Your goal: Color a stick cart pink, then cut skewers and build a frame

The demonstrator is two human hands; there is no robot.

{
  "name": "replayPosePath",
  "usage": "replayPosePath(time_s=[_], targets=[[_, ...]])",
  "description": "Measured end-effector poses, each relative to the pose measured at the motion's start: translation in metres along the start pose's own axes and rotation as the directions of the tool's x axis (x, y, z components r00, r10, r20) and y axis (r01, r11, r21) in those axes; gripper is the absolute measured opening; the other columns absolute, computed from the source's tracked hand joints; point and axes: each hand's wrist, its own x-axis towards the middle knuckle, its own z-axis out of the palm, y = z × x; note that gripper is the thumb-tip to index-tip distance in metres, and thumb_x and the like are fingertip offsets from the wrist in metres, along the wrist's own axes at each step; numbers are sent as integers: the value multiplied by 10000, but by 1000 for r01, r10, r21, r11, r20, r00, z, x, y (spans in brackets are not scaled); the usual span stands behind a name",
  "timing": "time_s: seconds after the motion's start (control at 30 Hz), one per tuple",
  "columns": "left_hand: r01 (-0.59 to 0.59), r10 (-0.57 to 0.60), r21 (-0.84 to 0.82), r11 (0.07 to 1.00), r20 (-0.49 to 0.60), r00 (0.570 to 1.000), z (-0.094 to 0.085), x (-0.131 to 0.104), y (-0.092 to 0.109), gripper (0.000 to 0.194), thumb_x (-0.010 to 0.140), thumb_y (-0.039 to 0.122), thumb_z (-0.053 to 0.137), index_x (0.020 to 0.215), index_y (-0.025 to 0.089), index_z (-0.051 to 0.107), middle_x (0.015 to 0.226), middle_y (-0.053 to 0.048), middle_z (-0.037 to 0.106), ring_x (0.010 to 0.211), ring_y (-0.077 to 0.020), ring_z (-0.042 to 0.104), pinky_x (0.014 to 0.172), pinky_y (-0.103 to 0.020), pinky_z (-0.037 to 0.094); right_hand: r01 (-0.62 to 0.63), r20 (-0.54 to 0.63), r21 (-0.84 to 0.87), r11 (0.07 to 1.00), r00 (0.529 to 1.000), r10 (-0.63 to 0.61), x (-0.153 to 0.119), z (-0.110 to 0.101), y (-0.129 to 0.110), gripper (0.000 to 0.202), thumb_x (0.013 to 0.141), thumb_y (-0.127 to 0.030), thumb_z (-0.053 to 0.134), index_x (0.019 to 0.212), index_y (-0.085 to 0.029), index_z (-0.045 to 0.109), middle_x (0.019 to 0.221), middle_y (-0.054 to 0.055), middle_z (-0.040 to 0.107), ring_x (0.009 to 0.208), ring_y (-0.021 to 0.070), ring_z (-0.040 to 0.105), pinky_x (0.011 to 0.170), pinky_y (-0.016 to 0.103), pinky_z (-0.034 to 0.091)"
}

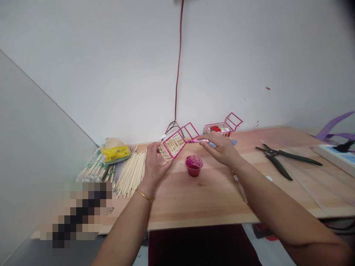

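My left hand (155,164) grips a small stick-built cart (173,145) by its side, tilted above the table. Its upper rim and handle frame are magenta, while the slatted walls are bare wood. Between the fingers of my right hand (219,146) is a paintbrush (198,140) with a pale pink handle; its tip touches the cart's rim near the handle. Below, on the table, stands a clear plastic cup (194,165) with magenta paint inside and smeared up its wall.
Loose wooden sticks (130,175) and a yellow packet (115,153) lie at left. Another magenta-rimmed cart (220,128) with red items stands by the wall. Green-handled pliers (280,159) lie at right, near a white box (337,159). A red-and-black cable (178,74) hangs down the wall.
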Motion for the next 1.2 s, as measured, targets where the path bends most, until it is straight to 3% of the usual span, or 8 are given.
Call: replayPosePath(time_s=[0.27, 0.53, 0.7, 0.9, 1.03, 1.2], targets=[[-8, 8, -10, 1000, 28, 1000, 3, -2, 3, 626, 695, 211, 710, 1250, 194, 421, 1144, -107, 509, 1066, -235, 502, 838, -368, 494, 15, -61, 21, 1000, 998, -14, 3, 3, -4, 242, 925, -279, 477, 1118, -261, 620, 986, 56, 707, 860, 207, 615, 780, 372, 473], [0, 1, -26, 1000, 35, 999, 2, -1, 2, 595, 696, 203, 707, 1228, 189, 441, 1145, -105, 518, 1069, -226, 502, 844, -359, 493, -4, -50, 4, 1000, 999, 4, 2, 4, -5, 203, 918, -267, 489, 1063, -236, 627, 945, 56, 703, 851, 199, 612, 779, 364, 468], [55, -55, -28, 998, -10, 998, 3, -3, -5, 605, 683, 219, 725, 1214, 183, 438, 1147, -104, 512, 1048, -215, 509, 851, -358, 492, -129, -150, 45, 991, 980, 134, -1, -4, -7, 166, 905, -304, 492, 942, -218, 628, 822, 41, 683, 728, 174, 626, 668, 312, 481], [173, -176, -104, 979, -19, 984, 6, -5, -12, 649, 673, 255, 747, 1231, 203, 420, 1167, -95, 475, 1022, -201, 533, 854, -369, 501, -227, -131, 222, 948, 957, 259, -5, -8, -1, 213, 887, -360, 518, 783, -203, 619, 670, 9, 637, 596, 151, 600, 572, 282, 466], [156, -158, -70, 985, -26, 987, 6, -5, -12, 652, 668, 273, 760, 1223, 204, 425, 1152, -94, 487, 1019, -208, 527, 857, -380, 497, -247, -130, 307, 919, 946, 297, -5, -6, -2, 196, 873, -375, 551, 938, -227, 662, 773, 21, 688, 682, 171, 645, 638, 305, 512], [56, -56, -22, 998, 7, 998, 5, -4, -2, 594, 700, 289, 744, 1202, 187, 443, 1141, -106, 522, 1042, -222, 516, 857, -379, 483, -197, -118, 313, 929, 963, 243, -3, 3, -20, 225, 869, -344, 571, 1049, -255, 675, 1000, 41, 711, 900, 199, 661, 786, 334, 526]])
